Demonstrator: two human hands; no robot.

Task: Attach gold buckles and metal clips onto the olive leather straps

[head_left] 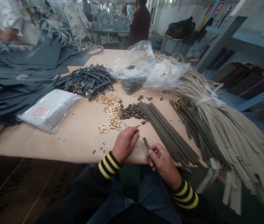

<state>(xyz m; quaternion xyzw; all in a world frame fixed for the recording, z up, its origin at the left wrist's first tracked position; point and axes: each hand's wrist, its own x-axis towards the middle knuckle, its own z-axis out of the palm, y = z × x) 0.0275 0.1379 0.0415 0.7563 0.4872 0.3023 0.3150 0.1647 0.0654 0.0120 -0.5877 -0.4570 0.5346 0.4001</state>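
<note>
My right hand [162, 159] pinches a short dark olive strap [146, 143] between thumb and fingers, its end pointing up and left above the table's front edge. To its left, my left hand [126, 142] has its fingers curled together near the tabletop; whatever is between the fingertips is too small to make out. Just beyond that hand lie a pile of small dark olive loops [134, 112] and a heap of gold rectangular buckles [112, 113]. Several long olive straps [169, 133] lie side by side, close to my right hand.
Finished-looking olive straps [194, 124] and a tied bundle of beige strips [206, 93] cover the right side. Dark blue straps with gold hardware [90, 81], clear plastic bags [146, 70], a white wrapped packet [50, 109] and stacked dark blue panels [17, 77] lie farther back and left.
</note>
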